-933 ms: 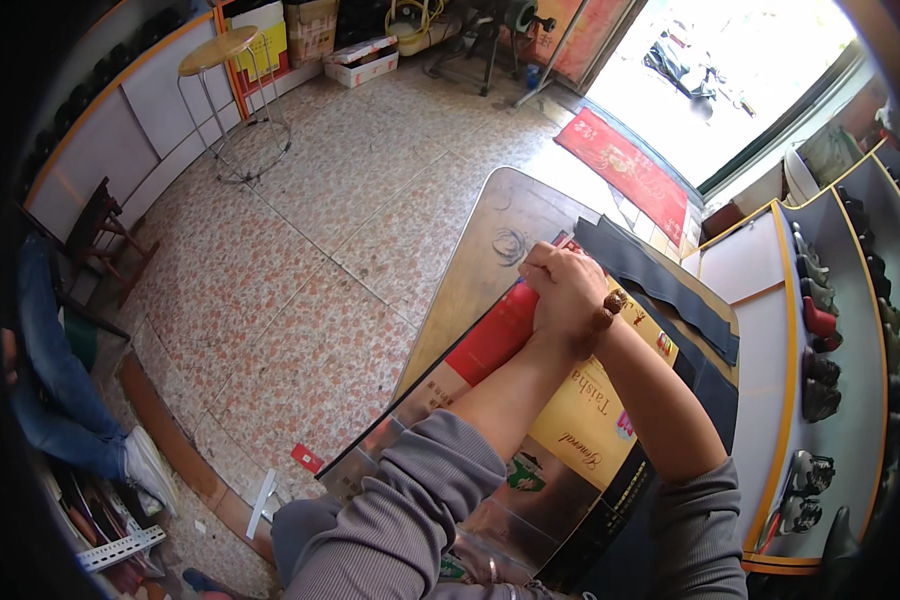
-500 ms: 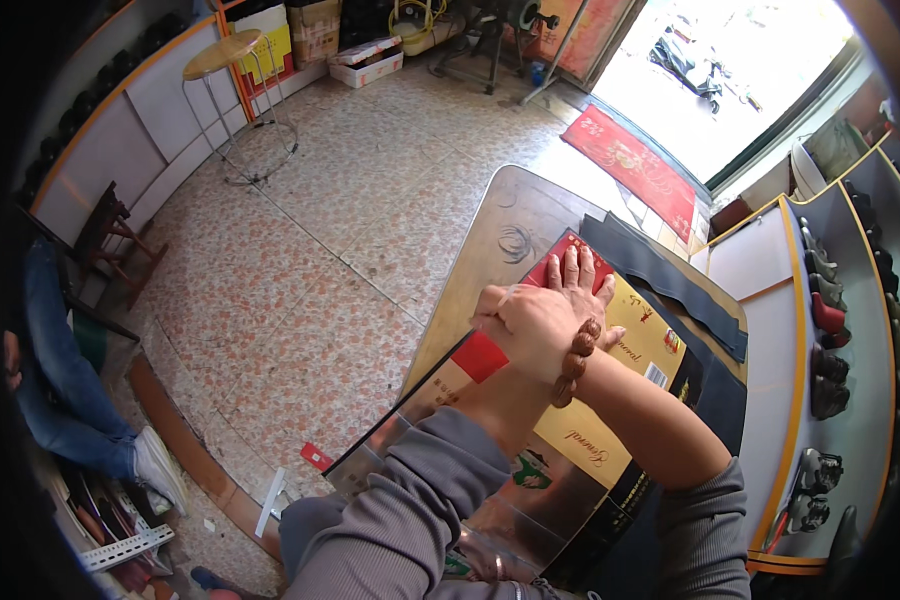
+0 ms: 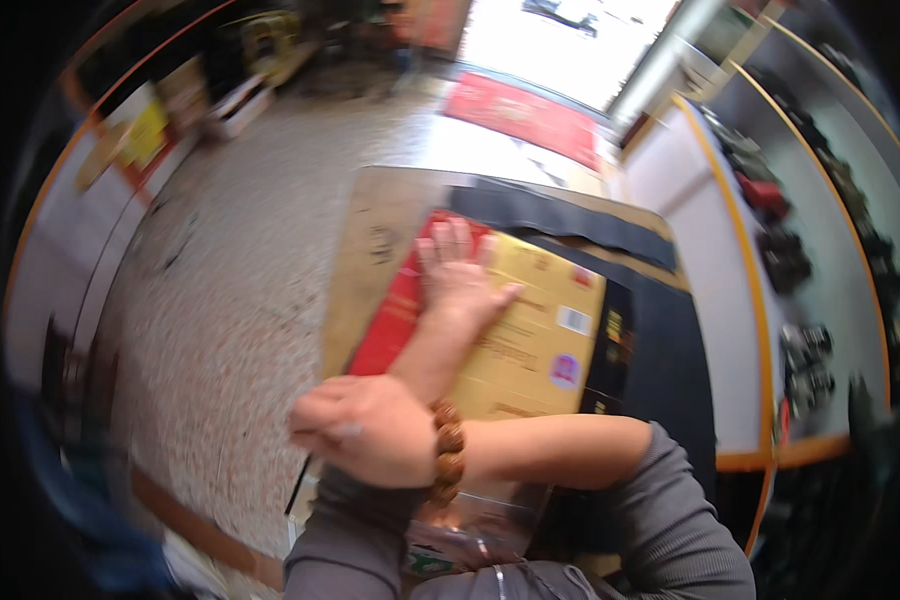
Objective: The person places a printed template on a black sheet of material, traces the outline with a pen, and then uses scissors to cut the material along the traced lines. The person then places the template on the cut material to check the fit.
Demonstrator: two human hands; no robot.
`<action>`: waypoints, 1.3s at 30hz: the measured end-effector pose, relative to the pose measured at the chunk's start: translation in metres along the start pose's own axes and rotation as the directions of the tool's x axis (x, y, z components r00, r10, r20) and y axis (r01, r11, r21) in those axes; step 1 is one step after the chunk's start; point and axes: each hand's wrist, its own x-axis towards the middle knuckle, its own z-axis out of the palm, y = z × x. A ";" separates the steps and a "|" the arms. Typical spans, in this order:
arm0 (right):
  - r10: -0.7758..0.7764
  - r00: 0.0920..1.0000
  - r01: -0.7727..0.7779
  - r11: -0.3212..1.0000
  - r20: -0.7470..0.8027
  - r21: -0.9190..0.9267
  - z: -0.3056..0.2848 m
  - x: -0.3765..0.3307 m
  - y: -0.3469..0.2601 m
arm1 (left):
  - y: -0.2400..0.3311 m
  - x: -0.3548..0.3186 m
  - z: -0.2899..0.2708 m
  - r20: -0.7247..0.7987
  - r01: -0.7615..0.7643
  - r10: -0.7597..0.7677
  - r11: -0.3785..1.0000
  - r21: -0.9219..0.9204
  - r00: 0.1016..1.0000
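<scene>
Obs.: flat box (image 3: 535, 350), yellow top with a red strip along its left edge, lay flat on the brown tabletop (image 3: 370, 240). It partly covered a black sheet (image 3: 670, 340) that showed at its far and right sides. The long axis ran away from the person, tilted slightly to the right. The box was closed and its contents were not visible.

Left hand (image 3: 460, 285): palm down on the far left corner of the box, fingers spread and straight, gripping nothing, only pressing on the lid. The thumb pointed right, across the yellow face. Most of the box lay to the right of and nearer than this hand.

Right hand (image 3: 365, 430): crossed over the left forearm, off the box at its near left corner. The fingers were curled tight at the cuff of the grey sleeve (image 3: 355, 530) and appeared to grip the cloth; blur hid the exact hold. A brown bead bracelet (image 3: 448, 452) sat on that wrist. The left hand was the one in contact with the box.

Surroundings: a clear packet (image 3: 470, 530) lay at the near table edge, just below the bracelet. White shelves (image 3: 710, 230) with orange trim stood to the right, holding dark items too blurred to identify. A speckled floor (image 3: 220, 300) lay to the left, and a red mat (image 3: 530, 110) lay by the bright doorway.
</scene>
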 end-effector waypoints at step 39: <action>0.687 0.569 -0.775 0.265 -0.452 -0.573 -0.124 -0.209 -0.003 | 0.019 -0.062 0.028 -0.306 -0.245 0.276 0.960 0.138 0.911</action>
